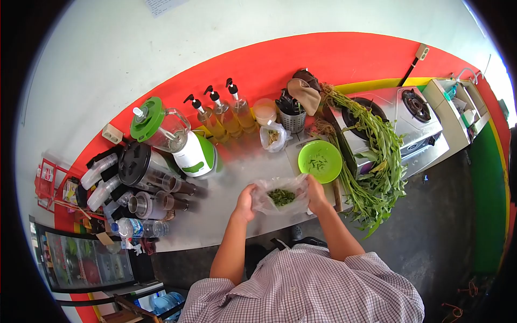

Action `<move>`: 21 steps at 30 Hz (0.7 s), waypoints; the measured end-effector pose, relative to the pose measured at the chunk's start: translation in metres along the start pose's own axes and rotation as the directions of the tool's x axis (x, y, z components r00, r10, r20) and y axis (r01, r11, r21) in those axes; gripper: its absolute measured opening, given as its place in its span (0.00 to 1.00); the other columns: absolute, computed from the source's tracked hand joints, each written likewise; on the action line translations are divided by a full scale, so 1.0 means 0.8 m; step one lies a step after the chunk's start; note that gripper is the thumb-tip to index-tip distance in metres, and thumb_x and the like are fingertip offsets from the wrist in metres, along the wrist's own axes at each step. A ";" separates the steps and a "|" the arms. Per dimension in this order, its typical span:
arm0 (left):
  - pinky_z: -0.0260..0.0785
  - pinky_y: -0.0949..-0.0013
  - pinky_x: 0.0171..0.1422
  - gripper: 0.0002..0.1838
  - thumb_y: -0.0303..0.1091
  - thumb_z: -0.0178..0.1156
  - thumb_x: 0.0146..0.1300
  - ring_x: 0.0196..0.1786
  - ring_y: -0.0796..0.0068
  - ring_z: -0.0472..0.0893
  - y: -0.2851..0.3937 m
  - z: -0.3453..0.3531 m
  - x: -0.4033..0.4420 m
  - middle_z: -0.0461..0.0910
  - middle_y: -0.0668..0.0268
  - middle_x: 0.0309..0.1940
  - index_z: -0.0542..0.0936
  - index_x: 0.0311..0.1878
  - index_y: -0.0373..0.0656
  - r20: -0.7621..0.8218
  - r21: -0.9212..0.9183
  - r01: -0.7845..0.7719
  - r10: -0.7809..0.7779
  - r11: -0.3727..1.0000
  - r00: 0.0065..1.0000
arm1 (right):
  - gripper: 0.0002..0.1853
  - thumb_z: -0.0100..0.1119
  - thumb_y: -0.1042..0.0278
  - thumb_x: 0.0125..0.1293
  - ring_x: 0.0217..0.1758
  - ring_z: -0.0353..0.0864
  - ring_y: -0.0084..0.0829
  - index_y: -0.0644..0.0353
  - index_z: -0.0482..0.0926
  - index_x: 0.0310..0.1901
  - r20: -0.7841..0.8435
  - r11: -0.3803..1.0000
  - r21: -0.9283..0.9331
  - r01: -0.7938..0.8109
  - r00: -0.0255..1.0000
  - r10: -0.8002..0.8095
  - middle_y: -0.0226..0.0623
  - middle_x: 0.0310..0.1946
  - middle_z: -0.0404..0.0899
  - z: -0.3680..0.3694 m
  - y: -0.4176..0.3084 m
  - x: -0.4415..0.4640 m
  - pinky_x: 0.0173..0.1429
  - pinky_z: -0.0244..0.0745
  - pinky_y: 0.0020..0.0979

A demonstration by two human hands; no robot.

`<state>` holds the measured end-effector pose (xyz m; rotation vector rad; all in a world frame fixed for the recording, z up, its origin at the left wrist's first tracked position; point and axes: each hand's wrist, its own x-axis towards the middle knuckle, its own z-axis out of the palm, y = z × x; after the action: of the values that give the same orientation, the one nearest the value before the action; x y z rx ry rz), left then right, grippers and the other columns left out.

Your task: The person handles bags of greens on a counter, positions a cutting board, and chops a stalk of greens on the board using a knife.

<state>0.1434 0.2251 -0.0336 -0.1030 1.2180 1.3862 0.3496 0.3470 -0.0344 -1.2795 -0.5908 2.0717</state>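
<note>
My left hand (245, 203) grips the left edge of a clear plastic bag (262, 203), and my right hand (316, 194) grips its right edge. The bag's mouth is spread wide above the counter's front edge. Chopped green leaves (281, 197) lie inside it. Just behind my right hand sits a bright green bowl (329, 168) with a few leaf pieces at its bottom. Long leafy green stalks (379, 156) lie to the right of the bowl, partly over the stove. A smaller plastic bag (273, 138) with yellowish pieces stands behind the held bag.
A gas stove (409, 126) is at the right. Pump bottles (221, 114) and a utensil holder (292, 121) stand along the wall. On the left are a blender (192, 153), cups and a water bottle (141, 228). A steel counter (215, 210) holds these.
</note>
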 end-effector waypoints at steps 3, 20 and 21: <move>0.75 0.62 0.55 0.17 0.47 0.54 0.73 0.49 0.67 0.81 -0.011 0.014 0.024 0.84 0.65 0.45 0.82 0.52 0.45 0.071 0.217 -0.026 0.010 0.976 0.997 | 0.19 0.48 0.57 0.73 0.34 0.79 0.28 0.62 0.83 0.50 0.040 0.968 -0.249 0.001 0.999 0.010 0.35 0.38 0.84 -0.010 0.015 0.002 0.39 0.72 0.32; 0.58 0.45 0.71 0.25 0.42 0.68 0.61 0.71 0.61 0.71 -0.025 0.082 -0.001 0.78 0.67 0.64 0.79 0.63 0.53 0.418 0.856 -0.517 0.626 -0.028 0.659 | 0.18 0.57 0.60 0.73 0.49 0.84 0.33 0.65 0.77 0.56 -0.100 0.985 -0.140 0.102 0.988 -0.116 0.40 0.46 0.84 -0.082 -0.023 0.005 0.53 0.77 0.34; 0.57 0.44 0.71 0.26 0.43 0.67 0.61 0.71 0.62 0.70 -0.027 0.084 -0.002 0.78 0.67 0.64 0.79 0.63 0.53 0.428 0.859 -0.512 0.569 -0.015 0.702 | 0.18 0.57 0.60 0.73 0.49 0.84 0.33 0.65 0.77 0.56 -0.091 0.983 -0.157 0.099 0.989 -0.115 0.40 0.46 0.84 -0.082 -0.020 0.009 0.53 0.77 0.34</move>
<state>0.1996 0.2640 -0.0155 1.4435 2.1149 0.9361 0.4109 0.3664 -0.0563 -1.3969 -0.7671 1.8928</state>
